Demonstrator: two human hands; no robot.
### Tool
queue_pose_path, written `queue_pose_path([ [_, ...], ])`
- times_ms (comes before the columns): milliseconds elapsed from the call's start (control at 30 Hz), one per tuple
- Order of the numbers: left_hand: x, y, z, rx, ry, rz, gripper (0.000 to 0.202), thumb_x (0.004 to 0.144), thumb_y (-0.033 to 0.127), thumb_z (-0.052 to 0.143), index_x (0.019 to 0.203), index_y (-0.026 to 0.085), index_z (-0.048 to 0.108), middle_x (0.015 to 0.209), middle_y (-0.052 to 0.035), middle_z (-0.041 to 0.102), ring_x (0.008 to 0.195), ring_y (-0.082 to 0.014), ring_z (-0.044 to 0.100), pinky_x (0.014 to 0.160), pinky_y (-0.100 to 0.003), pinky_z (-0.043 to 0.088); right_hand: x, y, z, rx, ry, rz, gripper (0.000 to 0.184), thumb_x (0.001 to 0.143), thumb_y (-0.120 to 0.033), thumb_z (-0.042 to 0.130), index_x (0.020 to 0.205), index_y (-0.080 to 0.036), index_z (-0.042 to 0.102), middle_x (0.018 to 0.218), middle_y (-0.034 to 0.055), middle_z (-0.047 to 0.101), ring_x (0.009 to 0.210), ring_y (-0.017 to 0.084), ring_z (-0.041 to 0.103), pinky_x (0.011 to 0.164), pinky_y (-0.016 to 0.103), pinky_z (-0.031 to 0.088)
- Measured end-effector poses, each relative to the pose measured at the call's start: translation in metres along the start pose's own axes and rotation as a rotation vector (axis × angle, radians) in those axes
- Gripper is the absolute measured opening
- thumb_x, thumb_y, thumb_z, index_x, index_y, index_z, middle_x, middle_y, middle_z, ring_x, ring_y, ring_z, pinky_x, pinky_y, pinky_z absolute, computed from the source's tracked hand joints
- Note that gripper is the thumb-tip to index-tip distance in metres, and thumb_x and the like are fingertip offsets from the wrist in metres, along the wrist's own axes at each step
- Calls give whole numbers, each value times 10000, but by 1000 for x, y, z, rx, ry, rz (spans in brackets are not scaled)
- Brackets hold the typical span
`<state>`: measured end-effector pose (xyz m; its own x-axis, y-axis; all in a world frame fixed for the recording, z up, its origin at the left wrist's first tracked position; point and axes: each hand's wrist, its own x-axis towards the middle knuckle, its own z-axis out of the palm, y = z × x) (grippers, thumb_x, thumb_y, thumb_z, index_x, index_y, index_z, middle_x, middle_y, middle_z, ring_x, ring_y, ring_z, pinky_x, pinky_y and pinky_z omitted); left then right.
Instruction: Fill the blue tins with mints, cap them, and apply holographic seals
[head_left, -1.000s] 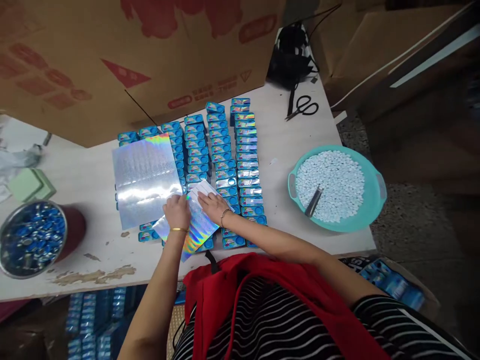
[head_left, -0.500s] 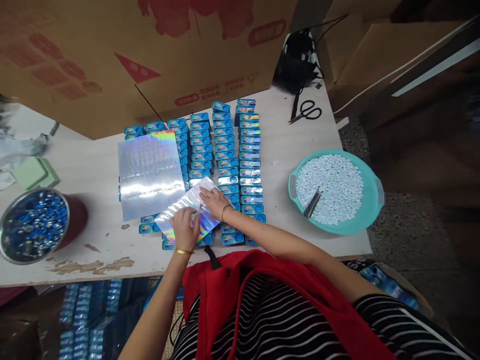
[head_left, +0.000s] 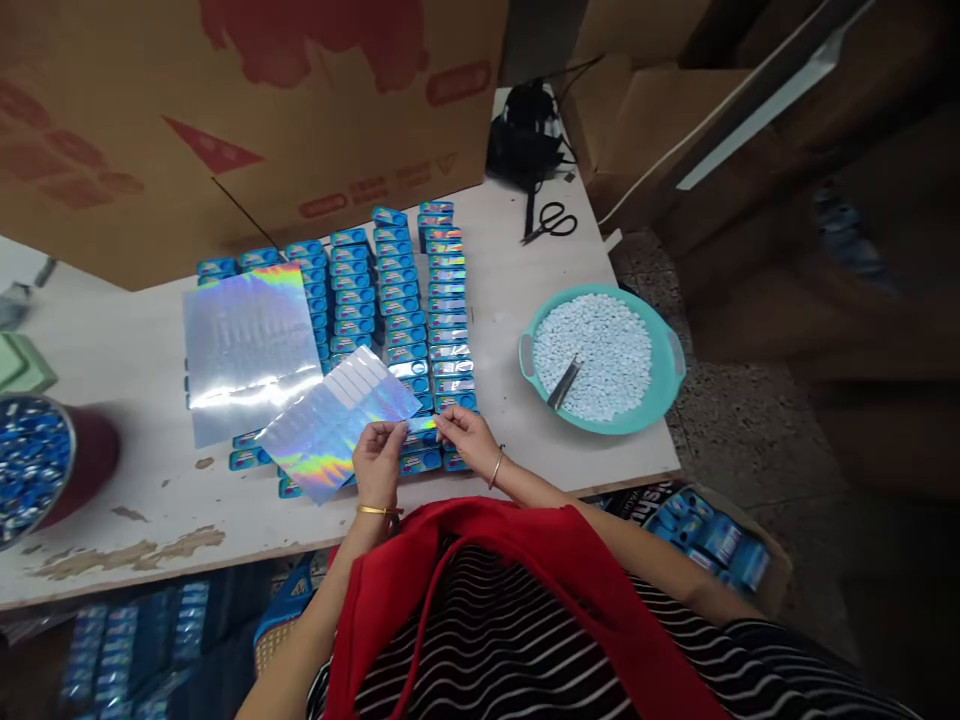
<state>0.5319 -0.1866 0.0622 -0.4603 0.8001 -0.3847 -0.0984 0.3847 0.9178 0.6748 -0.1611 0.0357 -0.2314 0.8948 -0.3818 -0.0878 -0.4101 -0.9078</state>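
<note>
One strip [head_left: 421, 424] in two hands [head_left: 377, 465], two silvery sheets [head_left: 341, 420] alongside

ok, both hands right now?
Left hand: closed, pinching one end of a small shiny strip.
Right hand: closed, pinching the strip's other end.

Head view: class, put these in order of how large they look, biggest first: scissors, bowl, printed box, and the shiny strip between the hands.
1. Box, largest though cut off by the picture's edge
2. Bowl
3. Scissors
4. Strip, smallest, its ends hidden by fingertips
</note>
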Motion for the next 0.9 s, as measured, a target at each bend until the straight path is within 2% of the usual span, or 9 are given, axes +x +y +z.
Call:
queue_pose_path([
  [67,1,-13,15,89,-79,28,262,643,395,728,713,177,600,681,4,593,652,-121,524,648,-259,425,-5,5,-23,-85,72,-33,369,776,-558,562,680,-205,515,579,-35,514,557,123,463,586,257,383],
  [133,5,-23,31,200,-123,120,213,673,377,699,693,184,611,701,2,583,680,-129,518,687,-274,425,-6,8,-44,-194,148,-64,348,806,-527,529,679,-203,521,577,-37,492,556,123,451,576,252,367],
  [200,12,-28,46,305,-125,232,168,702,348,670,677,192,613,722,-2,573,721,-142,521,730,-291,424,-3,9,-60,-317,207,-78,336,831,-494,501,668,-201,526,576,-36,481,558,125,443,568,248,352],
  [300,22,-32,65,451,-87,350,130,736,305,640,670,200,601,751,-11,569,787,-167,529,784,-317,418,8,8,-74,-524,261,-80,296,853,-430,488,684,-198,560,602,-23,534,591,135,471,594,249,349],
  [433,27,-35,77,692,-22,376,102,753,286,644,699,204,615,842,-40,592,881,-219,526,825,-377,385,20,9,-79,-764,278,-55,246,881,-363,488,747,-200,615,718,11,646,690,162,544,683,267,349],
  [567,27,-35,80,861,-32,406,103,789,297,621,744,205,638,922,-72,592,932,-261,516,805,-407,357,24,15,-79,-862,260,-20,240,908,-329,472,801,-198,643,824,40,691,807,190,589,758,288,348],
  [733,27,-34,84,965,-57,416,99,802,278,586,743,204,614,959,-91,589,954,-285,515,789,-409,350,29,23,-82,-858,253,-19,243,910,-331,482,803,-195,653,857,46,701,829,193,599,787,297,360],
  [800,28,-33,86,991,-54,391,74,789,274,597,796,200,596,985,-95,587,981,-298,516,800,-418,353,31,27,-83,-803,258,-19,244,903,-346,493,791,-202,656,832,32,699,815,186,602,781,290,375],
  [900,30,-29,87,976,-16,328,252,750,272,639,967,183,546,1030,-102,581,1022,-306,519,833,-434,361,32,35,-82,-684,304,-21,229,883,-365,515,893,-204,676,798,15,682,767,177,598,743,277,410],
])
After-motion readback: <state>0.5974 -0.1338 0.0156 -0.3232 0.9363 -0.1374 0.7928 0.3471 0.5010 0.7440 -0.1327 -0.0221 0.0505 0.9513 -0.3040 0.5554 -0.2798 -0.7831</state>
